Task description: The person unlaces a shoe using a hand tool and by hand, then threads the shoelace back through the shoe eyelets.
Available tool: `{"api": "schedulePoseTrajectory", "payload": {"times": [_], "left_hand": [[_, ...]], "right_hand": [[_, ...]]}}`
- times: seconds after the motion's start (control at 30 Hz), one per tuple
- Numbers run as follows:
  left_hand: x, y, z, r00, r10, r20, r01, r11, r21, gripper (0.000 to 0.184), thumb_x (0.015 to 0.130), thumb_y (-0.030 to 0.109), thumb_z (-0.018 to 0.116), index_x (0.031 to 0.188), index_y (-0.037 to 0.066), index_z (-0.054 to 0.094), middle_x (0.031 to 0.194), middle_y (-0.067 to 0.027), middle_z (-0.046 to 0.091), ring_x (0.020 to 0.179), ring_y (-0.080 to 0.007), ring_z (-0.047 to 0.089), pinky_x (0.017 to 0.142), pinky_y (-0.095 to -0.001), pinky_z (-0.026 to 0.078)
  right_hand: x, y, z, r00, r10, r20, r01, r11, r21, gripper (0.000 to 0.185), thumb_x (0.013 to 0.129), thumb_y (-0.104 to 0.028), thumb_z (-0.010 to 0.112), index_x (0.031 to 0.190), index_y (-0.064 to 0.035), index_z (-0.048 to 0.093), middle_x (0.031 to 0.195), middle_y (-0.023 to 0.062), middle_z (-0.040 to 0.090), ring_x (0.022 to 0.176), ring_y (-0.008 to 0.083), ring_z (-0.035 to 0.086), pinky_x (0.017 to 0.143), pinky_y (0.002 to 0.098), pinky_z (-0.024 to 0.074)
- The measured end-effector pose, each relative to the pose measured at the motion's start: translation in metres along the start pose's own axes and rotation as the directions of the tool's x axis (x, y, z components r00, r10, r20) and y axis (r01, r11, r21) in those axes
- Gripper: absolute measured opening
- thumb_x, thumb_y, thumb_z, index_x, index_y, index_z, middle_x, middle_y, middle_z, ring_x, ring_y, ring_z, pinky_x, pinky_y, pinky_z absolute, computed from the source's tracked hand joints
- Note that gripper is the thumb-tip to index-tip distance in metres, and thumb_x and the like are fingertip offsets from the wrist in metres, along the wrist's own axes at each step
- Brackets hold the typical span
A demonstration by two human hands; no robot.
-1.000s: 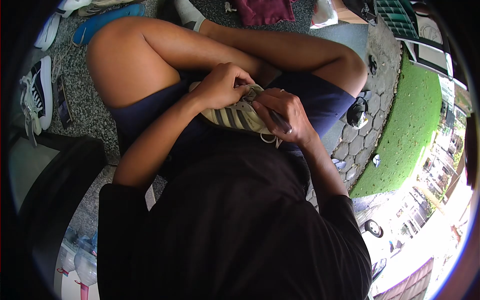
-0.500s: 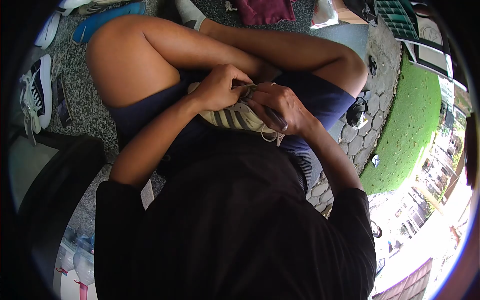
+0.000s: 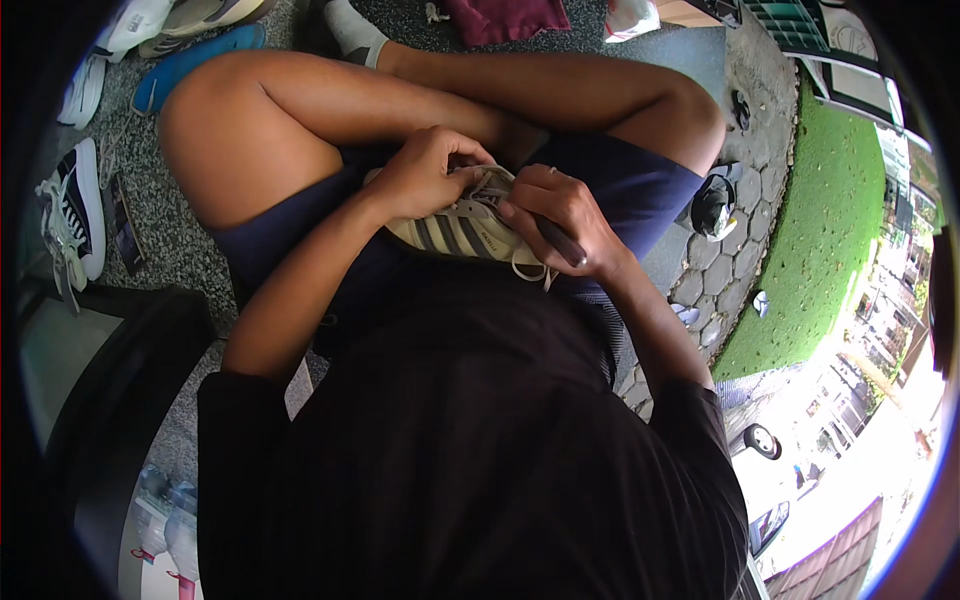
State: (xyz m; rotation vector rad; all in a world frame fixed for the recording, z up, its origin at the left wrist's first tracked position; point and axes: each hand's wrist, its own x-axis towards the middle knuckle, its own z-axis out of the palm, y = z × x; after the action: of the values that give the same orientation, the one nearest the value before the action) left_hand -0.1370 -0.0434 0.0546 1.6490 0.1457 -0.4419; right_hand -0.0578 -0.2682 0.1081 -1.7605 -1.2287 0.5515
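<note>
A cream shoe with dark stripes [image 3: 450,232] lies across my lap, its laced opening between my two hands. My left hand [image 3: 425,178] is closed on the shoe's upper edge near the laces, thumb and fingers pinched together. Wrapped round a dark-handled tool [image 3: 560,243], my right hand [image 3: 565,215] is at the other side of the laces. The tool's working end is hidden by the fingers. A loose pale lace [image 3: 530,272] hangs below my right hand.
A black-and-white sneaker [image 3: 82,210] lies on the speckled floor at the left. A blue shoe [image 3: 195,65] and other shoes are at the upper left. Maroon cloth [image 3: 508,18] lies at the top. Paving stones [image 3: 705,265] and grass [image 3: 815,230] are at the right.
The view has shifted slightly. My right hand has drawn a little away from my left, and more of the laces shows between them.
</note>
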Motion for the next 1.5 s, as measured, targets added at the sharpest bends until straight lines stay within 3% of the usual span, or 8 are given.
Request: {"api": "schedulePoseTrajectory", "payload": {"times": [0.43, 0.8, 1.23, 1.3, 1.37, 1.5], "left_hand": [[-0.0003, -0.0021, 0.0004, 0.996, 0.086, -0.028, -0.085, 0.996, 0.017, 0.019, 0.095, 0.000, 0.068, 0.111, -0.004, 0.078, 0.099, -0.0167, 0.081, 0.092, -0.0209, 0.077, 0.085, -0.0346, 0.059], [-0.0034, 0.0008, -0.0001, 0.983, 0.175, -0.050, -0.170, 0.982, 0.082, 0.020, 0.094, 0.000, 0.068, 0.110, -0.003, 0.078, 0.099, -0.0185, 0.080, 0.093, -0.0245, 0.078, 0.086, -0.0366, 0.059], [-0.0027, -0.0003, -0.0012, 0.982, 0.176, -0.062, -0.170, 0.981, 0.089, 0.021, 0.093, 0.001, 0.067, 0.110, -0.003, 0.079, 0.100, -0.0191, 0.080, 0.093, -0.0267, 0.079, 0.087, -0.0374, 0.059], [-0.0051, 0.0059, -0.0035, 0.992, 0.127, -0.011, -0.124, 0.984, 0.128, 0.023, 0.095, -0.004, 0.068, 0.115, -0.003, 0.078, 0.110, -0.0161, 0.080, 0.105, -0.0212, 0.075, 0.096, -0.0340, 0.058], [-0.0044, 0.0058, -0.0039, 0.992, 0.125, -0.017, -0.121, 0.983, 0.137, 0.022, 0.095, -0.004, 0.069, 0.115, -0.003, 0.078, 0.110, -0.0166, 0.079, 0.104, -0.0220, 0.076, 0.095, -0.0339, 0.058], [-0.0078, 0.0042, -0.0017, 0.982, 0.173, -0.072, -0.158, 0.971, 0.179, 0.022, 0.093, -0.004, 0.070, 0.114, -0.004, 0.078, 0.108, -0.0174, 0.079, 0.099, -0.0234, 0.076, 0.091, -0.0346, 0.059]], "right_hand": [[0.0056, 0.0050, -0.0005, 0.992, 0.007, 0.128, 0.000, 0.999, -0.053, 0.009, 0.090, -0.001, 0.074, 0.085, 0.0013, 0.067, 0.083, 0.0146, 0.063, 0.078, 0.0344, 0.062, 0.068, 0.0446, 0.0515], [0.0076, -0.0017, -0.0022, 0.990, 0.006, 0.138, 0.009, 0.994, -0.112, 0.008, 0.092, -0.006, 0.074, 0.090, 0.0001, 0.069, 0.084, 0.0149, 0.064, 0.081, 0.0349, 0.065, 0.072, 0.0457, 0.0537], [0.0096, -0.0034, -0.0008, 0.988, 0.021, 0.152, -0.005, 0.995, -0.102, 0.008, 0.092, -0.005, 0.071, 0.088, -0.0003, 0.066, 0.084, 0.0147, 0.060, 0.081, 0.0350, 0.061, 0.072, 0.0459, 0.0503], [0.0097, -0.0038, 0.0010, 0.990, 0.008, 0.143, 0.007, 0.994, -0.107, 0.009, 0.092, -0.006, 0.071, 0.088, -0.0004, 0.066, 0.084, 0.0148, 0.060, 0.081, 0.0354, 0.061, 0.073, 0.0457, 0.0502], [0.0102, -0.0039, 0.0019, 0.991, -0.006, 0.135, 0.021, 0.993, -0.113, 0.009, 0.092, -0.006, 0.071, 0.087, -0.0005, 0.065, 0.084, 0.0149, 0.060, 0.081, 0.0357, 0.061, 0.073, 0.0456, 0.0500], [0.0113, -0.0006, 0.0054, 0.978, 0.051, 0.204, -0.018, 0.987, -0.160, 0.013, 0.087, -0.017, 0.066, 0.085, -0.0036, 0.066, 0.089, 0.0152, 0.063, 0.086, 0.0377, 0.064, 0.077, 0.0469, 0.0521]]}}
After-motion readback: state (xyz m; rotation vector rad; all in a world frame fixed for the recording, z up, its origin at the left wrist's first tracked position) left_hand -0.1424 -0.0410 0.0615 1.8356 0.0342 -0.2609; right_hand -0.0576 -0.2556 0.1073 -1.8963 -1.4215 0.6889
